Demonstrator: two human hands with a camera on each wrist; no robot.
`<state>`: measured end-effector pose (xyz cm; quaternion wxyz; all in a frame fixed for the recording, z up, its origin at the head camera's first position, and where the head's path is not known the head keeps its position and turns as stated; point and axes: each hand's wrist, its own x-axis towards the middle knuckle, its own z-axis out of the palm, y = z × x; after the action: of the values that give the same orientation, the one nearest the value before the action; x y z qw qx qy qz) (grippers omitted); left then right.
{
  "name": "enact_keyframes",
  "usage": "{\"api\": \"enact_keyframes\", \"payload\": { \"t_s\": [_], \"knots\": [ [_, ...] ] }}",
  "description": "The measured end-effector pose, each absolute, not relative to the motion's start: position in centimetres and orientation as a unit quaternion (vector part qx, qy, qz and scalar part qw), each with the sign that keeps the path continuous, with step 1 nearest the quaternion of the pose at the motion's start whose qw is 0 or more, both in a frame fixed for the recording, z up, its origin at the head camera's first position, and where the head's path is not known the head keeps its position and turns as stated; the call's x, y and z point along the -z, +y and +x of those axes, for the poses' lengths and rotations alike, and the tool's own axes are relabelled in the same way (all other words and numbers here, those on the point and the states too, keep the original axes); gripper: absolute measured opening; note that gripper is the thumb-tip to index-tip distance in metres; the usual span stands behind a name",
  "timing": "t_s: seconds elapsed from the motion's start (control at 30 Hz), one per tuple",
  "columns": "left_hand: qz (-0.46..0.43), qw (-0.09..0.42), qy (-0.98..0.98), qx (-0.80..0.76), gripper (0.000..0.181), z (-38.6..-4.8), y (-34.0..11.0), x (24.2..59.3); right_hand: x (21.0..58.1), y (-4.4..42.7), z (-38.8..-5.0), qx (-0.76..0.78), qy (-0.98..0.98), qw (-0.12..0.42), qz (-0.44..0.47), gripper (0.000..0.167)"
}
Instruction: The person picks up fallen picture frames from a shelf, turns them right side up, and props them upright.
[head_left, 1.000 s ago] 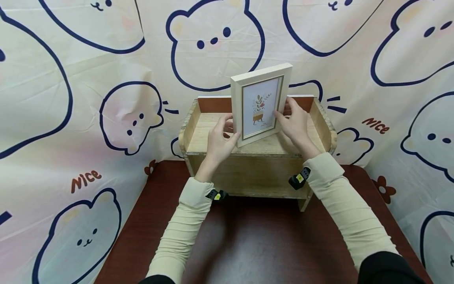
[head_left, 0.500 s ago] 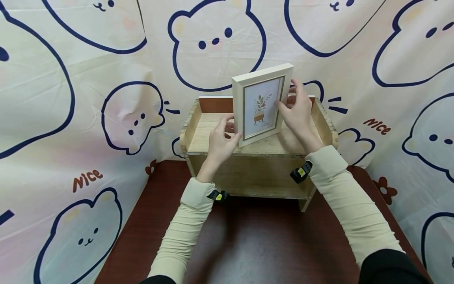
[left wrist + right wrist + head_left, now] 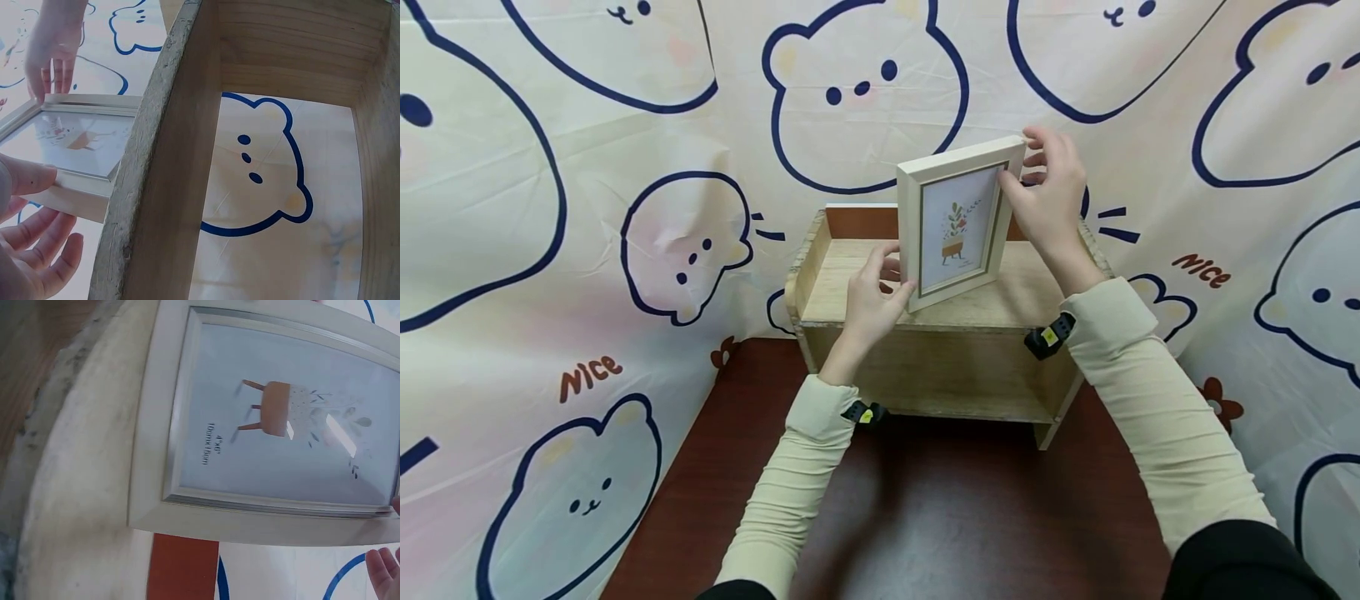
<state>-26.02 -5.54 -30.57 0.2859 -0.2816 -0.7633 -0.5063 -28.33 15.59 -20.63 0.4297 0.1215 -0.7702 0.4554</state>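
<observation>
Holding the frame [image 3: 961, 223] upright on the shelf [image 3: 1022, 287], partly closed grips pinch opposite edges: left hand [image 3: 871, 304] low, right hand [image 3: 1051, 193] high; uneven pressure from either side could topple or twist it.

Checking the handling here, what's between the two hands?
The picture frame, with the left hand lower and the right hand higher; the head view shows it.

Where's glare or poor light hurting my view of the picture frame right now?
Right wrist: white glare streaks cross the glass of the picture frame, and the printed plant looks washed out; left wrist: the print looks pale and hazy, the wall cloth at upper left bright; head: the print reads clearly, with soft shadows and a sheen on the dark tabletop.
</observation>
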Motion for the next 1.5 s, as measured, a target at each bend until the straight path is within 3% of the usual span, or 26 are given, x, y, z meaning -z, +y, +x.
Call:
{"api": "enact_keyframes", "payload": {
  "t_s": [0.23,1.13,1.27,1.5],
  "knots": [
    [-0.281,0.288,-0.761,0.509,0.044,-26.0,-5.5,30.6,20.1,15.4,-28.2,-0.435,-0.787,0.422,0.114,0.032],
    [-0.298,0.309,-0.753,0.499,0.039,-25.2,-4.5,30.2,19.6,15.1,-29.5,-0.431,-0.799,0.407,0.098,0.030],
    [-0.306,0.296,-0.728,0.538,0.035,-25.4,-4.4,28.5,19.7,15.1,-29.5,-0.436,-0.795,0.409,0.100,0.030],
    [-0.291,0.226,-0.692,0.621,0.029,-25.7,-4.3,25.3,19.8,15.2,-29.5,-0.431,-0.794,0.416,0.106,0.030]
  ]
}}
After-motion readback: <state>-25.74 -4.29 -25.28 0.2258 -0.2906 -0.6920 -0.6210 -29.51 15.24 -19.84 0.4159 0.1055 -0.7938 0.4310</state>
